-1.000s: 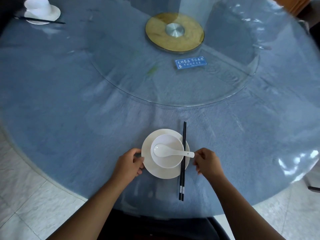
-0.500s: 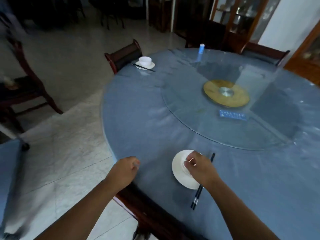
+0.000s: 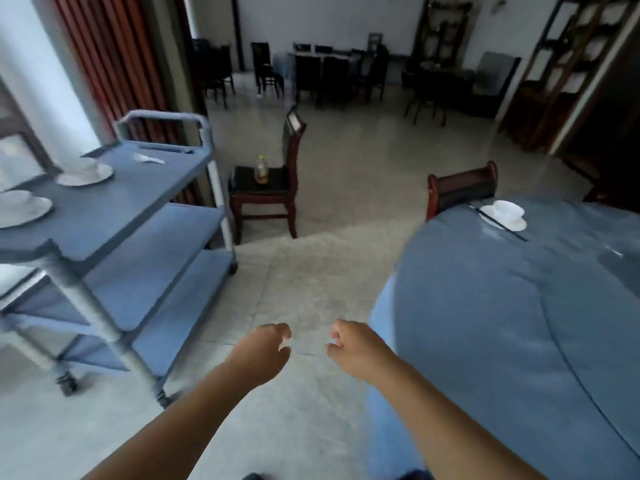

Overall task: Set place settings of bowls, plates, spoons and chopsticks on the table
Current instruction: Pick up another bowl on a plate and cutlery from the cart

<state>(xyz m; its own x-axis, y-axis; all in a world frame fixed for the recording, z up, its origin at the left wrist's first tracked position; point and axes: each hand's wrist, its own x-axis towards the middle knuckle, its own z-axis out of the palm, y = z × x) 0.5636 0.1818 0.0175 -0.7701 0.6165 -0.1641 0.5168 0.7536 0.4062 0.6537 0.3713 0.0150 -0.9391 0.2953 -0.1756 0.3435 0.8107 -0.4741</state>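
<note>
So my left hand [image 3: 263, 351] and right hand [image 3: 356, 348] are loosely curled, empty, ready to grab bowls [image 3: 81, 166] off the cart [image 3: 138, 183].

The left forearm [image 3: 173, 431] and right forearm [image 3: 450, 431] reached forward from the near edge, converging slightly. The left hand [image 3: 265, 351] and right hand [image 3: 358, 348] hung side by side, near but apart, fingers loosely curled, holding nothing.

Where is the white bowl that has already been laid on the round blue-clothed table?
Head view, right side: the white bowl sits on a white plate at the blue table's far edge, black chopsticks alongside, before a red-brown chair back.
</note>
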